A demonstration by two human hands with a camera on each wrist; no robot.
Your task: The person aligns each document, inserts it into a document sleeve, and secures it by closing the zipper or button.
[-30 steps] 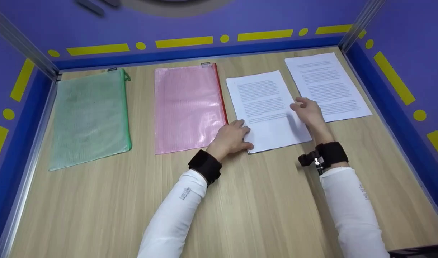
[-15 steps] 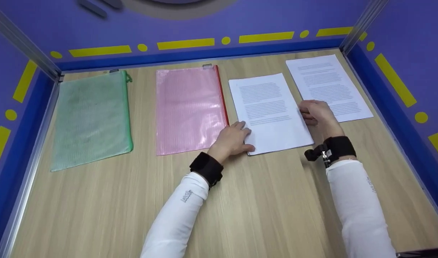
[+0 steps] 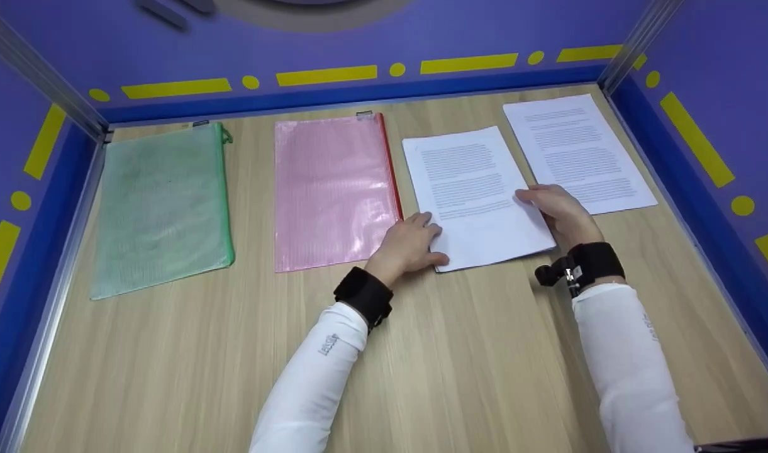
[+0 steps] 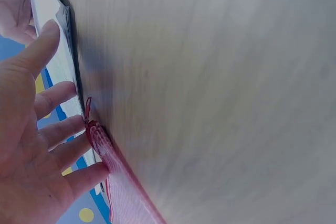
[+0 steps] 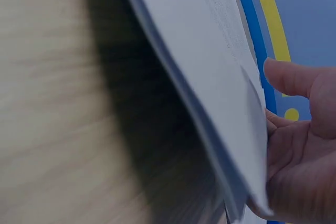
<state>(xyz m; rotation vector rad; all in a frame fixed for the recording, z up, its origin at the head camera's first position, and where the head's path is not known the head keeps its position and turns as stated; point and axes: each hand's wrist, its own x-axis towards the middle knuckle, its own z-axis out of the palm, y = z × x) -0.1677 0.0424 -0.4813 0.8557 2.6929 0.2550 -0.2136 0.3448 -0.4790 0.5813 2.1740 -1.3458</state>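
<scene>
A stack of printed paper (image 3: 484, 236) lies right of the middle, its right edge raised off the table in the right wrist view. My right hand (image 3: 565, 211) grips that edge, thumb on the top side and fingers underneath. At the stack's lower left my left hand (image 3: 407, 244) rests with fingers spread, the thumb by the near corner. In the left wrist view the left hand's fingers (image 4: 65, 127) touch the stack's side, and the little finger is at the pink zip pouch (image 3: 330, 195). That pouch lies flat, its red zip edge beside the stack.
Behind the right hand lies a second printed paper stack (image 3: 575, 135), close to the right wall. A green zip pouch (image 3: 163, 207) lies flat at the far left. Purple-blue walls (image 3: 333, 38) bound the wooden table (image 3: 459, 365) at the back and sides.
My right hand moved outward to the stack's right edge, then its thumb came over the top while the fingers went under. That edge has shifted slightly and lifted. The left hand stays in place.
</scene>
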